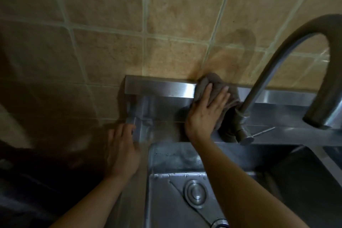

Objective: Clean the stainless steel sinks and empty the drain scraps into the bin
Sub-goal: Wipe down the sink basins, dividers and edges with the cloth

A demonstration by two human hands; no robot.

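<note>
A stainless steel sink (166, 157) lies below me, with a round drain cover (195, 193) in its floor. My right hand (205, 111) presses a grey-brown cloth (209, 81) flat against the steel backsplash (159, 88) behind the basin, fingers straight. My left hand (123, 152) rests flat on the sink's left rim with fingers extended and holds nothing. A second basin (314, 177) shows dark at the right.
A tall curved steel faucet (268, 72) rises right beside the cloth, its lever (262, 132) pointing right. Beige tiled wall (111, 24) fills the background. A dark shadowed area lies to the left. Another metal object (220, 223) shows at the bottom edge.
</note>
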